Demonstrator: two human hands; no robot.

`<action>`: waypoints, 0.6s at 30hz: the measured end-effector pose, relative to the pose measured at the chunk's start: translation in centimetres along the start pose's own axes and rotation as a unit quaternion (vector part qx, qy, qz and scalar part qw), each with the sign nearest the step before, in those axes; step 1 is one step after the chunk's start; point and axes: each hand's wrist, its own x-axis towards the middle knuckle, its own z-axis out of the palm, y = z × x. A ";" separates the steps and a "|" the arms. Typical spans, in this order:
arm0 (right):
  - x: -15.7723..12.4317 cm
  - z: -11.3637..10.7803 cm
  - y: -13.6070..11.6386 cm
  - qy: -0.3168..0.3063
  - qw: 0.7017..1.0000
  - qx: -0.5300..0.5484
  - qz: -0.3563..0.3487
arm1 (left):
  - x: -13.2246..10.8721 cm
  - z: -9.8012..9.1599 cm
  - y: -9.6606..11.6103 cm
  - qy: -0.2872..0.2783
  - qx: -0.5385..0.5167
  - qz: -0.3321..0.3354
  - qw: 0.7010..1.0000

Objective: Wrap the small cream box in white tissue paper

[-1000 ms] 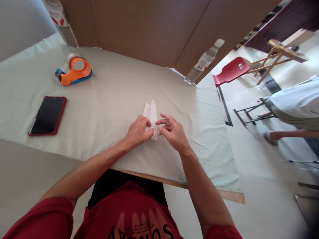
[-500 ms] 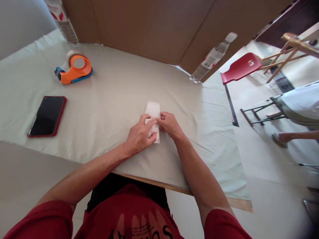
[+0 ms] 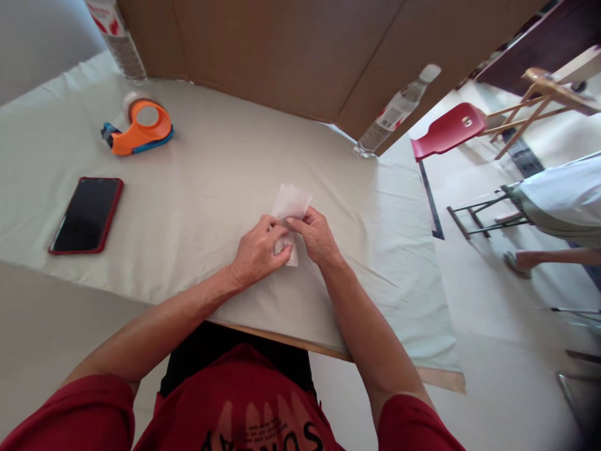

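Observation:
A thin white tissue (image 3: 292, 200), folded into a narrow strip, lies on the cloth in front of me. Its upper end fans out wider, and the lower part looks crinkled. My left hand (image 3: 259, 250) is bent over the lower part from the left, its fingers and thumb curled against the strip. With thumb and fingers, my right hand (image 3: 317, 235) pinches the tissue's right edge near its middle. The fingertips of both hands nearly meet and cover the tissue's middle.
A phone (image 3: 87, 215) in a red case and an orange tape dispenser (image 3: 145, 128) lie to the left. Water bottles (image 3: 394, 113) stand by the brown cardboard panel (image 3: 272, 56). To the right are a red chair (image 3: 453, 128) and a seated person (image 3: 563, 207).
The upper end of the tissue has opened out and swung to the right. My right hand has shifted its pinch, with the thumb now on top. My left hand stays nearly in place.

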 end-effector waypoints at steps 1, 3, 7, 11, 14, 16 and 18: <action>-0.3 0.1 -0.1 0.005 1.000 0.000 -0.008 | 0.0 0.0 0.0 0.017 0.000 -0.016 1.000; -1.0 0.1 -0.2 0.015 0.999 -0.016 -0.024 | -0.1 0.1 -0.3 0.043 -0.011 -0.044 0.998; -3.1 0.0 -0.5 0.014 0.993 -0.093 -0.069 | 0.3 0.3 -1.0 0.042 -0.059 -0.062 0.995; -5.4 -0.4 -0.5 -0.010 0.984 -0.141 -0.110 | 0.6 0.2 -1.6 -0.012 -0.128 -0.022 0.991; -6.6 -1.0 -0.2 -0.032 0.975 -0.167 -0.142 | 0.7 -0.1 -1.9 -0.047 -0.162 -0.018 0.986; -7.1 -1.5 0.1 -0.057 0.964 -0.189 -0.176 | 0.7 -0.3 -2.1 -0.069 -0.173 -0.012 0.982; -7.4 -1.8 0.6 -0.081 0.946 -0.222 -0.222 | 0.8 -0.5 -2.3 -0.093 -0.183 -0.004 0.979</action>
